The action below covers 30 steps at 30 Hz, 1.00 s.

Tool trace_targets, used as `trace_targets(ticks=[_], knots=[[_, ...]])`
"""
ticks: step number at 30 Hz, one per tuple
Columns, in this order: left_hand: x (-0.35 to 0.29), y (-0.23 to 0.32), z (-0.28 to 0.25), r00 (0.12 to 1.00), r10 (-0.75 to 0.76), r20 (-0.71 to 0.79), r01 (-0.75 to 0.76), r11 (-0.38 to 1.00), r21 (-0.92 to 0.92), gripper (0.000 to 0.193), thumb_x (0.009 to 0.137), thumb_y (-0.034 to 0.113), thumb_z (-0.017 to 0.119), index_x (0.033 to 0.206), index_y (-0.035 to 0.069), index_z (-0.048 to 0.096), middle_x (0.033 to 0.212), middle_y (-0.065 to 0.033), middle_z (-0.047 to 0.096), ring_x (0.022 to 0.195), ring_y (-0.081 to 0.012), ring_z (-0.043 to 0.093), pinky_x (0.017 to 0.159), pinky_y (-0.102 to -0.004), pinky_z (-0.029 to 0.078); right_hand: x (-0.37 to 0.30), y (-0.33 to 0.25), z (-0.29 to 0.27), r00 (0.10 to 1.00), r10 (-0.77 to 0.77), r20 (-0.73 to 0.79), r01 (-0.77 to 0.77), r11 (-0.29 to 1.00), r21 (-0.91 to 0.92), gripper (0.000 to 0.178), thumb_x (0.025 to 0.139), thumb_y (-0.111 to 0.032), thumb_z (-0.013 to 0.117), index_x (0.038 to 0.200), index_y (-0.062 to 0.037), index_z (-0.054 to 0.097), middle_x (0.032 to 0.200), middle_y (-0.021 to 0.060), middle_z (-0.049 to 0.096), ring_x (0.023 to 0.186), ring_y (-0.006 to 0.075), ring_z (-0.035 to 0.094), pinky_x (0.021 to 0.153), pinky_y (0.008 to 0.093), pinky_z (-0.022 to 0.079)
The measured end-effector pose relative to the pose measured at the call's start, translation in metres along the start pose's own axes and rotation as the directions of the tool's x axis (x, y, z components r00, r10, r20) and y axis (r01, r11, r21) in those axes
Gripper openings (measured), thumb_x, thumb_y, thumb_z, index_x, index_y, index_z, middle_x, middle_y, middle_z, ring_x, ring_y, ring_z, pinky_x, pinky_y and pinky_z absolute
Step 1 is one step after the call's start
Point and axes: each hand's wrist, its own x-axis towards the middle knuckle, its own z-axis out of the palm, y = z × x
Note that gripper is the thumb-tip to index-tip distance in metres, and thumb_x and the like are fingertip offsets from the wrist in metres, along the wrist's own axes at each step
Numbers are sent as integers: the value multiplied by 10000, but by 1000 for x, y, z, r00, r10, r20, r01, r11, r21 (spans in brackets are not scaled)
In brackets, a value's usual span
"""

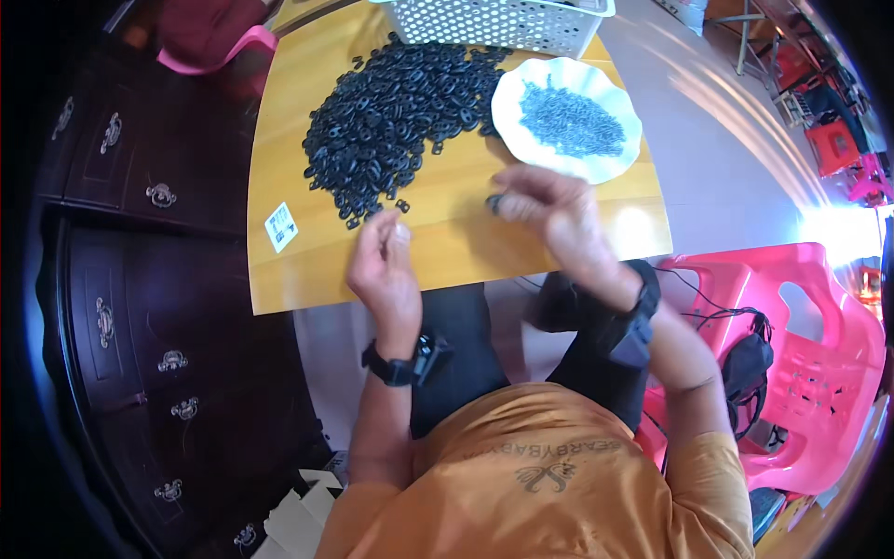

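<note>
A broad heap of small black plastic pieces (pixel 400 112), many with holes through them, covers the back left of the wooden table. At the near edge of that heap my left hand (pixel 384 265) is closed, thumb and fingertips together; whatever they pinch is too small to make out. A loose black piece lies just beyond its fingertips. To the right, my right hand (pixel 563 219) is raised over the table with a small black piece (pixel 494 203) pinched in its fingers. Beyond it stands a white scalloped dish (pixel 512 140) holding many small silver screw-like metal parts (pixel 573 121).
A white perforated basket (pixel 494 28) stands at the table's back edge. On the table's left side lies a white printed label (pixel 280 227). Dark drawers (pixel 177 289) flank the left; a pink plastic chair (pixel 792 373) with a black bag (pixel 748 373) is at the right.
</note>
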Motion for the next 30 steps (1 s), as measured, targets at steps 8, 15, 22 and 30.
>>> trace_targets(ticks=[8, 15, 22, 30], knots=[[50, -9, -1, 883, 310, 352, -468, 624, 625, 91, 710, 77, 653, 799, 65, 633, 769, -77, 534, 780, -272, 510, 696, -385, 423, 122, -66, -59, 877, -456, -152, 366, 838, -404, 185, 759, -81, 647, 913, 19, 665, 742, 39, 630, 658, 77, 555, 592, 204, 430], [42, -3, -5, 830, 308, 465, -558, 442, 703, 70, 726, 28, 619, 782, 34, 578, 787, -99, 531, 780, -285, 511, 697, -387, 427, 211, -82, -83, 788, -602, -131, 159, 404, -901, 168, 705, -151, 682, 852, -71, 697, 776, 143, 671, 732, 289, 650, 709, 362, 499], [33, 7, 3, 834, 311, 457, -550, 550, 628, 154, 718, -4, 630, 807, 34, 510, 747, -97, 525, 710, -280, 518, 646, -374, 433, 231, -70, -98, 733, -678, 51, 200, 143, -969, 235, 695, -137, 630, 916, -92, 693, 838, 190, 650, 806, 332, 626, 783, 416, 470], [21, 20, 8, 895, -263, 361, 362, 901, -240, 72, 829, -3, 615, 874, 1, 559, 736, -26, 577, 596, -57, 514, 527, -170, 412, 123, -53, -65, 790, -591, 166, 466, 401, -789, 172, 750, -115, 647, 910, -57, 672, 830, 147, 642, 789, 299, 622, 694, 373, 491]])
